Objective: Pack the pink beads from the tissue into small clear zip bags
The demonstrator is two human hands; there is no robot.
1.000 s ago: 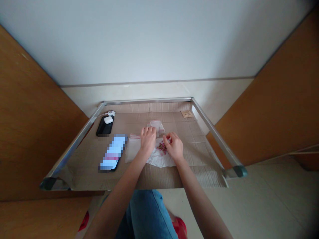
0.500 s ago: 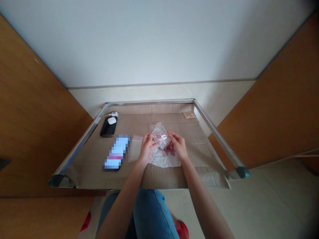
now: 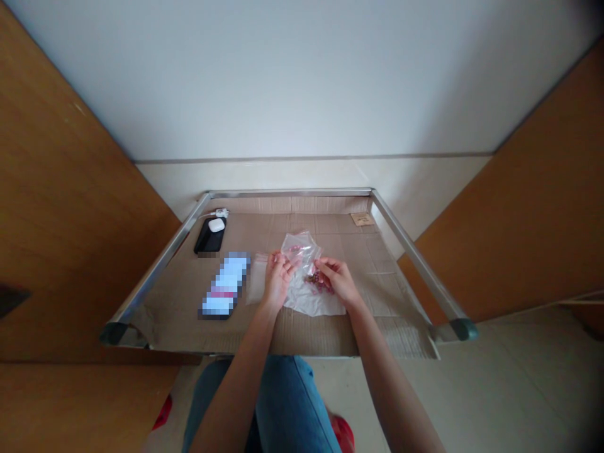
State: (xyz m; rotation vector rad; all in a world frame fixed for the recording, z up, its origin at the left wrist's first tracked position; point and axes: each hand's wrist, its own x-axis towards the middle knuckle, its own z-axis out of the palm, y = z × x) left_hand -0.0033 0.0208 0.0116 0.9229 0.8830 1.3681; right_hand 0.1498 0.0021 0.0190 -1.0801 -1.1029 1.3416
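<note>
The left hand [image 3: 277,282] pinches the left side of a clear bag [image 3: 304,245], seemingly to steady the thin plastic, which lies just beyond and between both hands. The right hand [image 3: 340,282] has its fingertips drawn together at the bag's near right edge, though whether they grip plastic or a small piece cannot be told. Just left of that hand, pink pieces [image 3: 318,281] lie heaped on crumpled white paper [image 3: 314,304], which probably keeps them gathered and within easy reach.
</note>
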